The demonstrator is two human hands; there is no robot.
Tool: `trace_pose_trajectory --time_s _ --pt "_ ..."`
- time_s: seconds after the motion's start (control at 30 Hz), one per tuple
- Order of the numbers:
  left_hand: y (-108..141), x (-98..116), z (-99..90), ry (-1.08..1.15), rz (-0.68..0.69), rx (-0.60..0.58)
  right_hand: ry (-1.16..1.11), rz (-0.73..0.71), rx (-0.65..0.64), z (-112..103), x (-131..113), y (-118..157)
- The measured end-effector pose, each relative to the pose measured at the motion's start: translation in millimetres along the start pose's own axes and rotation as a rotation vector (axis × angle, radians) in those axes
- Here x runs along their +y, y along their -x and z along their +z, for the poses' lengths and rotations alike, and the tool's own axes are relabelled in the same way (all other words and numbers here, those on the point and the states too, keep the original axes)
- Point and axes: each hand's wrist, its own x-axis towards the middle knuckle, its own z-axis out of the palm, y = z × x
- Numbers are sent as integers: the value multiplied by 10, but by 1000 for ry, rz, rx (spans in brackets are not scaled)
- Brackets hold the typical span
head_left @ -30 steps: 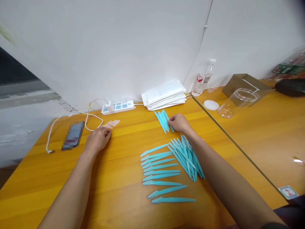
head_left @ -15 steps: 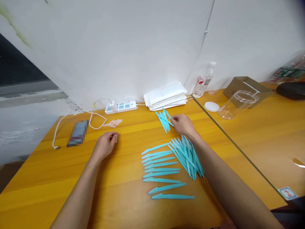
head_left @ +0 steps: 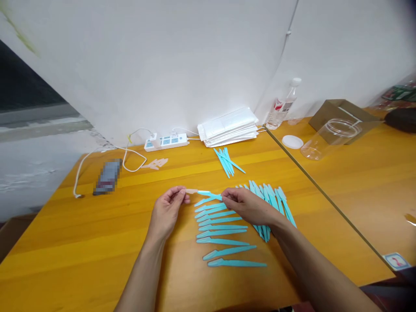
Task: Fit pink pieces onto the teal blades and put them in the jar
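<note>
A: Head view, clock centred on the hold. Left hand (head_left: 170, 208)?
B: At nine. Thumb and forefinger pinched on one pale piece (head_left: 191, 191); remaining fingers curled.
A: Right hand (head_left: 248, 203)?
B: At three. Fingertips closed on one end of a blue stick (head_left: 215, 196), its other end up against the pale piece; overlap, cannot tell.
A: Neighbours?
B: Row (head_left: 224, 241) of like sticks at six, just below the hold. Pile (head_left: 264, 197) at three, partly behind the right wrist. Small heap (head_left: 225, 162) at one. Pale scraps (head_left: 157, 164) at ten.
A: Edges?
B: Table seam (head_left: 325, 196) at three, slanting past the pile. Packets (head_left: 229, 128) between twelve and one, power strip (head_left: 166, 142) at eleven, both along the wall (head_left: 182, 65). Phone (head_left: 107, 177) between nine and ten, near the table's left edge.
A: Room?
B: Bare wood (head_left: 81, 247), broadest from seven to nine, left forearm to left edge; a narrower strip between pile and seam.
</note>
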Motion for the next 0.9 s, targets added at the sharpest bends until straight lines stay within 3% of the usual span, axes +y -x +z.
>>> trace_pose_trajectory --time_s 0.37,0.63,0.73,0.83,0.9 --pt "-5 0 -9 -98 31 33 -1 8 -1 0 38 21" --pt "135 -34 303 -133 -65 -75 59 -14 24 27 -49 118" --pt "119 -39 287 -123 -61 -106 209 38 183 10 31 360" --pt "58 -57 189 -96 -4 -82 364 202 437 -14 229 633" --pt "23 -69 129 -108 3 -73 429 312 493 -20 359 765"
